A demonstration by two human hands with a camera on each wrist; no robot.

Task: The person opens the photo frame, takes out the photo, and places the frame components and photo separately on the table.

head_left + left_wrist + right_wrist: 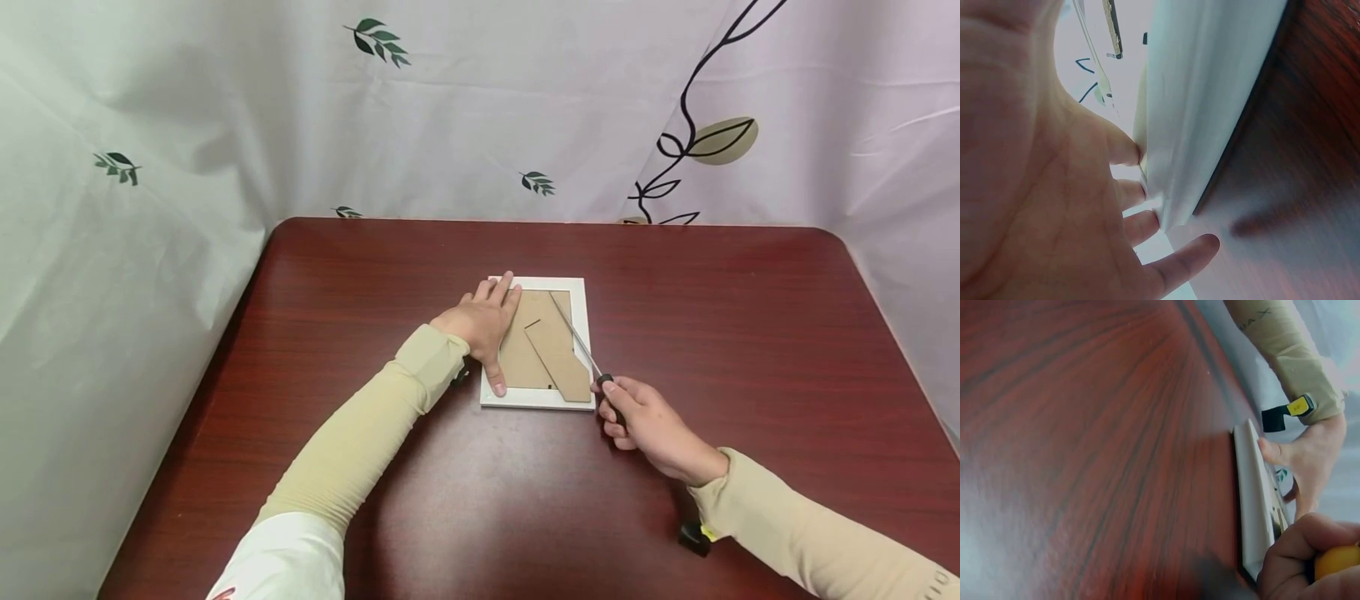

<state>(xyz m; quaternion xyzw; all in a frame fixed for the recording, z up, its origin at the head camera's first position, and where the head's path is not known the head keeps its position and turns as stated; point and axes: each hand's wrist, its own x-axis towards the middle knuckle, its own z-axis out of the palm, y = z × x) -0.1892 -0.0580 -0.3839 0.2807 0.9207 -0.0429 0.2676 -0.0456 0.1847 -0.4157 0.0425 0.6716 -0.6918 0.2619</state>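
A white picture frame (579,300) lies back side up on the table, holding a brown backing board (536,305) with an angled easel leg (557,360). My left hand (482,325) rests spread along its left edge, thumb near the lower corner. In the left wrist view those fingers reach along the frame's white side (1179,112). With my right hand (651,423) I grip a screwdriver (579,340) by its black handle, whose yellow end (1338,561) shows in the right wrist view. Its shaft slants across the board's right side, tip near the upper right corner.
The dark red wooden table (375,275) extends around the frame on all sides. Behind it hangs a pale curtain (450,108) with leaf prints. A small black tab (551,387) sits at the backing board's lower edge.
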